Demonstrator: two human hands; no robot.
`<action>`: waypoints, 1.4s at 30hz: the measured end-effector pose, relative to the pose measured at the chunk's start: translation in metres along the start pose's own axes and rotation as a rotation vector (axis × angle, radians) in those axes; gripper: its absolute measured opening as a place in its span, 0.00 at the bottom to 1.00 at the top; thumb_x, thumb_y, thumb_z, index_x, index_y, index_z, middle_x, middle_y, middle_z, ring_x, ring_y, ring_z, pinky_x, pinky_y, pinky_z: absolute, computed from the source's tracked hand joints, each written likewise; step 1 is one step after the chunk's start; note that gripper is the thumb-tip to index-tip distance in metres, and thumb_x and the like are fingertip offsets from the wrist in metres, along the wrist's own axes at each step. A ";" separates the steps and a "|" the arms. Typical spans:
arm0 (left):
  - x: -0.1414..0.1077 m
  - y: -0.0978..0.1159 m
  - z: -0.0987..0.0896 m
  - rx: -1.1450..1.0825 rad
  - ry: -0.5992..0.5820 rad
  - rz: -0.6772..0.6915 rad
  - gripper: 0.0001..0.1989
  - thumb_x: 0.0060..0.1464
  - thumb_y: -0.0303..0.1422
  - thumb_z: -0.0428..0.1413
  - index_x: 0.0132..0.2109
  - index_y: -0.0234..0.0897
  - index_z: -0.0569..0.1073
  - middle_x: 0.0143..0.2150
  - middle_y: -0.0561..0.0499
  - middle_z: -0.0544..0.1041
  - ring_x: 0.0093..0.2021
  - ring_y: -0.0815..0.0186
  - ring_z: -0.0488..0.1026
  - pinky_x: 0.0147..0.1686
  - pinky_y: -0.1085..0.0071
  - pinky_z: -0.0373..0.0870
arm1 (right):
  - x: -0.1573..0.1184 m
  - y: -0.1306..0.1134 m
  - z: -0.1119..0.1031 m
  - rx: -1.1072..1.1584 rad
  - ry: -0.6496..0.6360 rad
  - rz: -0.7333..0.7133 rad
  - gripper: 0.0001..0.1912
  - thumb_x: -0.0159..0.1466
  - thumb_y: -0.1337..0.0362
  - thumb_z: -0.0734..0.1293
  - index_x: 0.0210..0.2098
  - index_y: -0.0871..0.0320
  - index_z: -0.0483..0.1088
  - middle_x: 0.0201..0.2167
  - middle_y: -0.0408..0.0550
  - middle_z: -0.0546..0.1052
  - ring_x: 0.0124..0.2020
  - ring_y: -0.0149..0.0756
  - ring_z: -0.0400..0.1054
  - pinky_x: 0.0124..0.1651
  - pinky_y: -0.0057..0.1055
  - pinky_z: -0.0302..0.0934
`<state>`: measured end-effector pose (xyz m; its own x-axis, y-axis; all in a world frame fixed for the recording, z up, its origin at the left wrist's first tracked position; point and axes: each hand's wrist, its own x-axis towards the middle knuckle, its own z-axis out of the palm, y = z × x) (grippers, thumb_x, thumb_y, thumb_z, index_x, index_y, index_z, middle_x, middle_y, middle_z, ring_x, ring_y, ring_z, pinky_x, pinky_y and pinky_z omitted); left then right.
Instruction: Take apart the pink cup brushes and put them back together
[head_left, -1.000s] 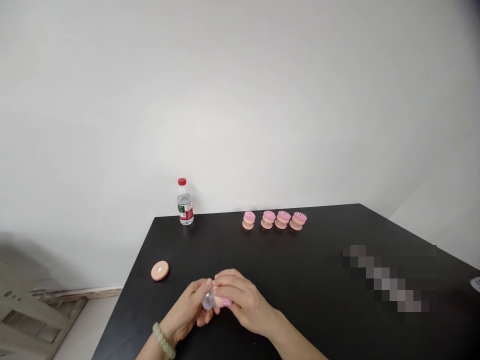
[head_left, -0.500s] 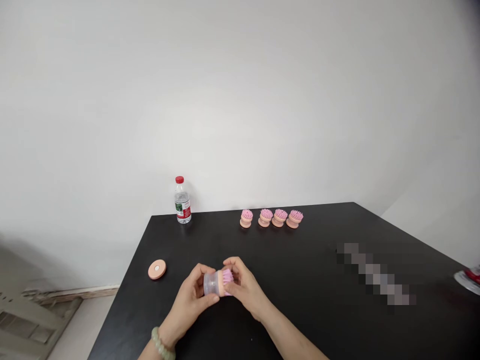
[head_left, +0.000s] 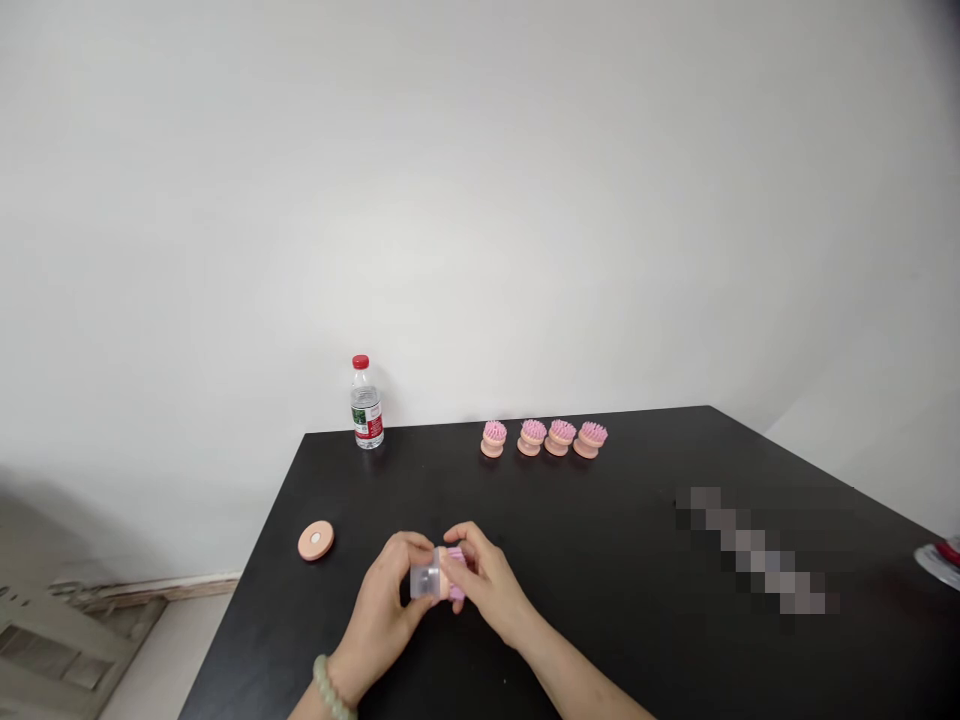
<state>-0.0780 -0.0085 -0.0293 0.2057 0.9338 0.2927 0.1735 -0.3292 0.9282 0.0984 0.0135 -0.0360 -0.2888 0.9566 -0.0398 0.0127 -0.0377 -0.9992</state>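
Near the table's front, my left hand [head_left: 390, 590] grips the clear cup-like part [head_left: 425, 577] of a small brush. My right hand [head_left: 484, 585] holds the other end, its fingers round the peach ring and pink bristles [head_left: 456, 573]. The two parts are together and lie sideways between my hands, above the table. A round peach disc [head_left: 316, 540] with a pale centre lies to the left of my left hand, touched by neither hand.
Several peach brushes with pink bristles [head_left: 532, 436] stand in a row at the black table's [head_left: 600, 520] back edge. A water bottle with a red cap [head_left: 367, 410] stands back left. A pixelated patch [head_left: 765, 560] covers something at right.
My fingers have shifted slightly on the brush, and the clear part has turned a little. My right fingers now cover more of the ring. The whole view has moved very slightly.
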 end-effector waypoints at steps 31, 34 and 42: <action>-0.002 0.000 0.000 0.297 0.074 0.036 0.14 0.53 0.28 0.63 0.43 0.43 0.67 0.47 0.49 0.74 0.46 0.57 0.75 0.46 0.59 0.72 | -0.004 -0.013 -0.007 -0.265 0.010 -0.321 0.14 0.57 0.68 0.69 0.43 0.55 0.73 0.41 0.46 0.74 0.40 0.39 0.71 0.41 0.33 0.67; -0.003 -0.002 0.000 0.328 0.058 0.064 0.11 0.54 0.28 0.62 0.42 0.43 0.70 0.47 0.49 0.75 0.45 0.57 0.75 0.45 0.59 0.72 | -0.002 -0.010 -0.005 -0.197 0.028 -0.264 0.11 0.56 0.67 0.70 0.39 0.56 0.72 0.37 0.45 0.73 0.34 0.36 0.70 0.36 0.31 0.67; 0.001 -0.010 0.002 0.348 0.076 0.112 0.10 0.53 0.26 0.60 0.42 0.44 0.77 0.46 0.46 0.80 0.46 0.51 0.73 0.48 0.51 0.67 | -0.002 -0.007 0.001 -0.264 0.110 -0.188 0.09 0.53 0.71 0.69 0.34 0.56 0.70 0.32 0.42 0.72 0.32 0.34 0.67 0.33 0.28 0.65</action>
<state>-0.0776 -0.0045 -0.0386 0.1727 0.8926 0.4165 0.4734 -0.4460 0.7596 0.0983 0.0115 -0.0294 -0.2046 0.9656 0.1602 0.2207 0.2050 -0.9536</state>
